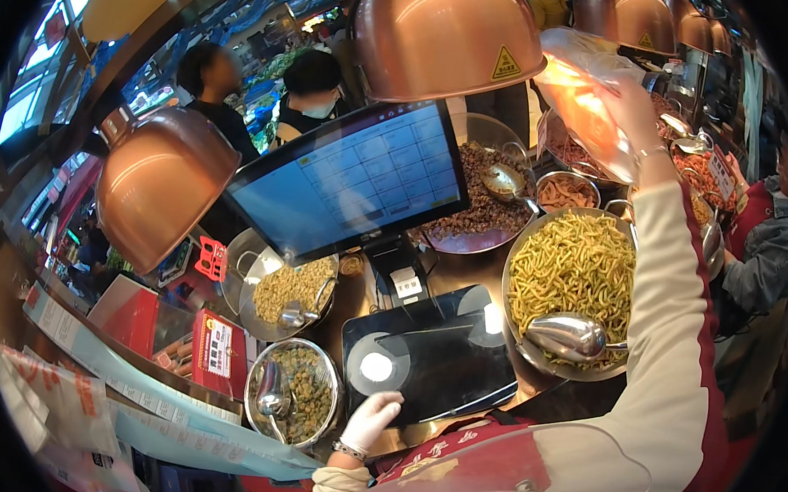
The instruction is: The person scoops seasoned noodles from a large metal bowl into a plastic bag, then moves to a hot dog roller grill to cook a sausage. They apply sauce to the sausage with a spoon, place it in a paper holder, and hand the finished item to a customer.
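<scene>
My right hand (624, 114), in a thin pale glove, is raised at the upper right and grips a clear plastic bag (582, 102). Lamp light glows orange through the bag, so its contents cannot be made out. My left hand (371, 420), also gloved, has its fingers curled by the front edge of a glossy black flat platform (437, 364); nothing shows in it. Behind that platform stands a tilted touchscreen (350, 182) with a grid on it. Below my right arm sits a wide metal pan of yellow-green strip-shaped food (568, 270) with a metal scoop (568, 336).
Copper heat lamps (447, 39) (164, 184) hang low over the counter. Around the screen stand a pan of dark crumbly food (484, 214), a pan of pale grains (293, 290) and a strainer bowl (297, 392). Two people are beyond the counter; another works at right.
</scene>
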Demonstrator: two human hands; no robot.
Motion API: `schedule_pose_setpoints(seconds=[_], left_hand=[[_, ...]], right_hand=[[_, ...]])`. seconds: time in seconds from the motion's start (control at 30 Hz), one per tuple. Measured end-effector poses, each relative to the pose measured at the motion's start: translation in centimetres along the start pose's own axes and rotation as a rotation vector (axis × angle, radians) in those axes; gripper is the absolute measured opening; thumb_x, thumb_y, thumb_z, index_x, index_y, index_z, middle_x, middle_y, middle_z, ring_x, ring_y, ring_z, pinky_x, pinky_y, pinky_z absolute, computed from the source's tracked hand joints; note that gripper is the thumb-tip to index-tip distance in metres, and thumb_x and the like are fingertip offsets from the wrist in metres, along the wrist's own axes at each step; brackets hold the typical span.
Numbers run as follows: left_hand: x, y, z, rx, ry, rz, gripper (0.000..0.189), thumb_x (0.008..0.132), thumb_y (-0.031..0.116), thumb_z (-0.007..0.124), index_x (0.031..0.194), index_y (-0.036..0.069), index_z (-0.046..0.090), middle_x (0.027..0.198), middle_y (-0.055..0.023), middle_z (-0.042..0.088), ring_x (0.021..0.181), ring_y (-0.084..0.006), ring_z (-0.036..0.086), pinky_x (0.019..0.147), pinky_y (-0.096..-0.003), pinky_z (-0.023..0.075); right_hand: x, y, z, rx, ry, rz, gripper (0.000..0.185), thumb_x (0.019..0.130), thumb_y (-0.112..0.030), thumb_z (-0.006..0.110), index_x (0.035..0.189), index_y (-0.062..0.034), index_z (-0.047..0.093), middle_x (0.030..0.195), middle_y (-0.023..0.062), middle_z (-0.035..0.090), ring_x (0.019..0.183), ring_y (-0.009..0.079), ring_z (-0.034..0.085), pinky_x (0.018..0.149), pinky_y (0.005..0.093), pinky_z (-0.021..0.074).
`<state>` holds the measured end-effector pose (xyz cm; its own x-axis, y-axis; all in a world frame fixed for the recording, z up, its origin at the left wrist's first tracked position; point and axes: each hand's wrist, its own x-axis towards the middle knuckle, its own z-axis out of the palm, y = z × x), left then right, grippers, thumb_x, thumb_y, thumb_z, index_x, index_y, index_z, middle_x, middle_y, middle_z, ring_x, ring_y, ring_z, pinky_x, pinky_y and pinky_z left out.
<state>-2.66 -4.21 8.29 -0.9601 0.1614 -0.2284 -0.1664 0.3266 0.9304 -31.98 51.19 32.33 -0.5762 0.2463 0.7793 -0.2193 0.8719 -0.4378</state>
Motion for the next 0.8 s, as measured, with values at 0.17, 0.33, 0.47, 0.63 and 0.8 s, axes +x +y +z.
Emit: schedule_pose_setpoints(seconds=[0.17,0.33,0.47,0.63,0.8], left_hand=[[0.1,-3.7,1.8,0.077,0.142,0.099,0.028,0.093,0.005,0.058,0.120,-0.001,0.063,0.112,-0.0084,0.069,0.102,-0.0149,0.064,0.088,-0.0283,0.0505],[-0.8,-2.3,2.9,0.004,0.230,0.065,0.029,0.089,0.003,0.061,0.117,-0.001,0.065,0.111,-0.0109,0.069,0.104,-0.0183,0.064,0.092,-0.0302,0.0494],[-0.5,-1.4,3.1,0.509,0.234,0.296,0.037,0.079,0.013,0.070,0.115,0.006,0.067,0.113,-0.0119,0.068,0.108,-0.0303,0.063,0.098,-0.0409,0.0459],[-0.2,-0.1,4.6,0.850,0.149,0.274,0.057,0.070,0.024,0.078,0.124,0.014,0.063,0.117,-0.0077,0.062,0.112,-0.0305,0.056,0.098,-0.0431,0.0430],[0.0,0.1,4.8,0.860,0.147,0.224,0.060,0.067,0.025,0.079,0.125,0.016,0.062,0.115,-0.0070,0.061,0.111,-0.0307,0.055,0.097,-0.0436,0.0435]], right_hand=[[7.1,3.0,9.8,0.035,-0.048,0.035,0.032,0.086,-0.033,0.068,0.100,-0.0039,0.067,0.092,0.0195,0.069,0.083,0.0361,0.066,0.075,0.0438,0.0506],[10.5,4.1,18.0,0.237,-0.001,0.097,0.023,0.085,-0.024,0.066,0.093,-0.0023,0.066,0.088,0.0199,0.068,0.080,0.0363,0.065,0.072,0.0442,0.0485],[10.7,2.7,22.0,0.468,-0.020,0.139,0.041,0.086,-0.038,0.058,0.105,-0.0023,0.067,0.102,0.0236,0.068,0.095,0.0397,0.065,0.080,0.0445,0.0480],[9.8,-0.4,22.2,0.494,-0.059,0.349,0.059,0.089,-0.051,0.049,0.117,-0.0016,0.064,0.117,0.0235,0.066,0.111,0.0406,0.061,0.090,0.0430,0.0464],[10.4,1.0,25.4,0.464,-0.013,0.307,0.056,0.091,-0.050,0.049,0.118,-0.0025,0.064,0.117,0.0234,0.066,0.111,0.0405,0.061,0.091,0.0429,0.0465]])
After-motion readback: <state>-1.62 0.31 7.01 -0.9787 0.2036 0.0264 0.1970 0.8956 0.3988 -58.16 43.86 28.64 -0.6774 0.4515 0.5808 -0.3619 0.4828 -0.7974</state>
